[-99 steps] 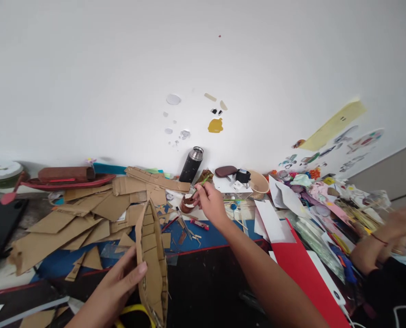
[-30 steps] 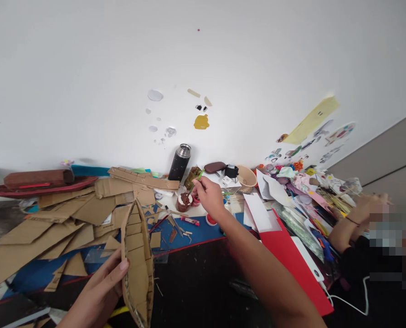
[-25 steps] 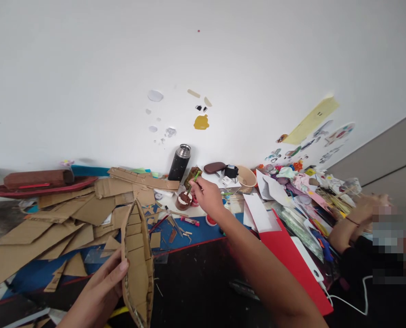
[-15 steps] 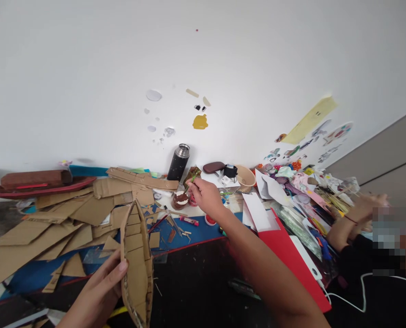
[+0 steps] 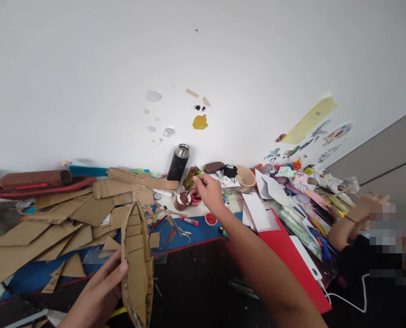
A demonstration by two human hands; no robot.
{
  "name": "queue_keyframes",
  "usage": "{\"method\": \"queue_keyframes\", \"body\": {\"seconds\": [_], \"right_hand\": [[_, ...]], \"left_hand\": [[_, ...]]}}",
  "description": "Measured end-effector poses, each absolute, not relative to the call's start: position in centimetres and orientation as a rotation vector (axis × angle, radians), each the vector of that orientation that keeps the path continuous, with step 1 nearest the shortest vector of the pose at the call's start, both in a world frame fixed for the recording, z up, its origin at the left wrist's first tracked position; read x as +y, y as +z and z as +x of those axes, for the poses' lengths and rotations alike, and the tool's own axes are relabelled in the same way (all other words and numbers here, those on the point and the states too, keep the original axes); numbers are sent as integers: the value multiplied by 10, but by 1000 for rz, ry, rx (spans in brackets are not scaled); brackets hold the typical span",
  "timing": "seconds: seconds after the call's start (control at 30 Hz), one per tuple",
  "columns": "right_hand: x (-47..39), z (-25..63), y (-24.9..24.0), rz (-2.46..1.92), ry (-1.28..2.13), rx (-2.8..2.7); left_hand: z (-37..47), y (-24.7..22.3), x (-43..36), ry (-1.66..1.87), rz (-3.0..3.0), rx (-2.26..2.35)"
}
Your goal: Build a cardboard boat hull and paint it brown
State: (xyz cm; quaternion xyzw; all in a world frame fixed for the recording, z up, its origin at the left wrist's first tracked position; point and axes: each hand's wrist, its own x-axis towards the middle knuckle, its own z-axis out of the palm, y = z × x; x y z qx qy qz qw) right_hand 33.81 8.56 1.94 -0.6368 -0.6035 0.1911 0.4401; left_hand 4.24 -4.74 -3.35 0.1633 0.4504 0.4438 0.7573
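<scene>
My left hand [image 5: 103,287] grips a small boat-shaped cardboard shell [image 5: 136,259] by its left side, thumb over the edge. The shell stands upright on end, its ribbed inside facing me. Farther off, my right hand [image 5: 208,191] pinches a thin green paintbrush [image 5: 202,171], its lower end slanting down to an open jar of brown paint [image 5: 181,206]. Right beside that jar is a pot of red paint [image 5: 196,197], partly hidden by my hand. Another small red pot [image 5: 210,219] stands nearer, below my wrist.
Cut cardboard pieces [image 5: 69,228] heap up on the left, beside a red-brown model boat [image 5: 38,184]. A black flask [image 5: 178,162] stands open against the wall. A red folder [image 5: 295,264] and a white power bank [image 5: 305,257] lie right. Another person's arm [image 5: 349,221] reaches in there.
My right hand has shifted slightly right, and the green paintbrush now stands steeper above the jar. The brown paint jar has moved slightly. My left hand and the shell stay nearly still.
</scene>
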Motion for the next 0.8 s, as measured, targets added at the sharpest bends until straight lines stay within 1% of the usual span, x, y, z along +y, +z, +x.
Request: {"method": "queue_keyframes", "body": {"seconds": [0.23, 0.53, 0.67, 0.8], "right_hand": [[88, 335, 21, -1597, 411, -1566], [94, 334, 40, -1635, 321, -1664], [91, 335, 32, -1666, 313, -1665], [84, 339, 20, -1612, 391, -1588]], "left_hand": [[43, -35, -48, 962, 371, 976], [42, -36, -49, 959, 359, 963], [42, -39, -48, 960, 373, 933], [42, -43, -49, 968, 387, 928]]}}
